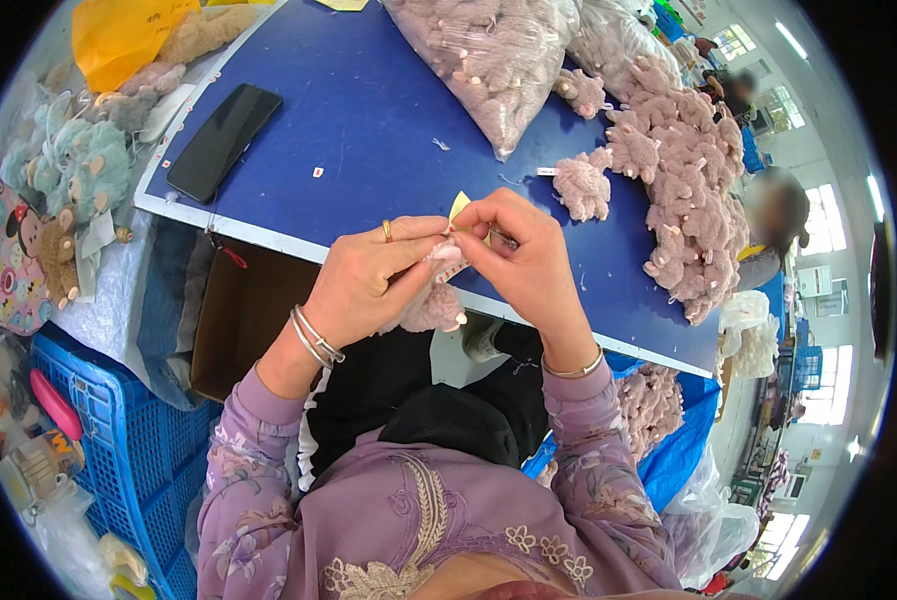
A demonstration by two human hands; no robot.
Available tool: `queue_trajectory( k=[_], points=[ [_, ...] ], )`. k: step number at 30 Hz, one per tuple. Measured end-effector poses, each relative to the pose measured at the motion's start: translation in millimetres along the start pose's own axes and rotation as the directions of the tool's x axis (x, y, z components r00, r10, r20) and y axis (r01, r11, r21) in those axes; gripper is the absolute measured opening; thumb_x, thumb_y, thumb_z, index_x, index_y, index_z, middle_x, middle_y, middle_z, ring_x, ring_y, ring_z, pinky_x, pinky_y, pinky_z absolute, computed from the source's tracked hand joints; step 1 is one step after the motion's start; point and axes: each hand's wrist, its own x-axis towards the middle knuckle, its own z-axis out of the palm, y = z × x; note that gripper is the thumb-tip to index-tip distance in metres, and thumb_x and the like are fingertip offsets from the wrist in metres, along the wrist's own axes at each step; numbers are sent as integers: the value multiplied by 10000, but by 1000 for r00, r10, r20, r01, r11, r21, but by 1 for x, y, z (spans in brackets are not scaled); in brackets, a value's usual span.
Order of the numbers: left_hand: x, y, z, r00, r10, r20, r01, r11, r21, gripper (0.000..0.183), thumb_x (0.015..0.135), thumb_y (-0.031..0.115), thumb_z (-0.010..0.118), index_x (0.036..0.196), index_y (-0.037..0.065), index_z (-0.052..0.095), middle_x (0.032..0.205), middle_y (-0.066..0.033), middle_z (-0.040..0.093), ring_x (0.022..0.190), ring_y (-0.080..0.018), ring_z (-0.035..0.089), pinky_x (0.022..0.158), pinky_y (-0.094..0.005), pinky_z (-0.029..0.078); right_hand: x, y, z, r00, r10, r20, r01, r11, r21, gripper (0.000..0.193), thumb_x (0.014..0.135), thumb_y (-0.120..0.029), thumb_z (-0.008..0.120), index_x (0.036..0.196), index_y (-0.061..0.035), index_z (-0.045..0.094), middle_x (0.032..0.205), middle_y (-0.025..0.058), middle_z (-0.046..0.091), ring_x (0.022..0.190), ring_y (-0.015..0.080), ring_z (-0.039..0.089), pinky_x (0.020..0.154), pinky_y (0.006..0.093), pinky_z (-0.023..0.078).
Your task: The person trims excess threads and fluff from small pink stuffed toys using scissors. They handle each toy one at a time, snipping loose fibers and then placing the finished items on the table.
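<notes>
Over the table's near edge, my left hand (383,268) pinches a small pink plush toy (434,308), which hangs below its fingers. Close against it, my right hand (521,252) is closed, thumb and fingertips meeting the left fingertips at the toy's top end. A small yellow slip (460,205) sticks up between the two hands. What the right fingertips grip is too small and covered to make out. To the right on the blue table (353,130) lies another pink plush toy (581,185) with a white tag.
A large pile of pink plush toys (693,190) covers the table's right side. Behind stands a clear bag (483,60) full of them. A black phone (224,142) lies at left. Blue crates (133,450) stand below left; a blue bag (683,440) of plush pieces sits below right.
</notes>
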Motion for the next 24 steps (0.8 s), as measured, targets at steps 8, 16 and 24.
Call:
queue_trajectory(
  k=[8, 16, 24],
  points=[
    [-1, -1, 1, 996, 87, 13, -88, 990, 107, 223, 757, -12, 637, 975, -4, 684, 1084, -113, 667, 817, -253, 678, 683, -297, 539, 1, -10, -5, 988, 131, 85, -141, 982, 125, 108, 797, -28, 686, 876, 10, 624, 799, 26, 556, 713, 83, 504, 590, 221, 434],
    [0, -1, 4, 989, 141, -41, -133, 979, 152, 177, 778, 26, 669, 954, 42, 675, 1057, -45, 671, 757, -231, 668, 619, -289, 528, -2, -3, 0, 980, 192, 59, -199, 967, 160, 97, 796, -35, 686, 837, 1, 605, 789, 31, 562, 697, 83, 504, 595, 229, 441],
    [1, -2, 5, 988, 130, -78, -119, 984, 131, 186, 795, 36, 664, 981, 40, 682, 1048, -40, 670, 723, -214, 656, 608, -282, 520, -3, 0, 5, 996, 64, -58, -63, 998, 27, 104, 791, -46, 703, 828, -11, 611, 772, 42, 581, 614, 98, 498, 535, 242, 395]
  ],
)
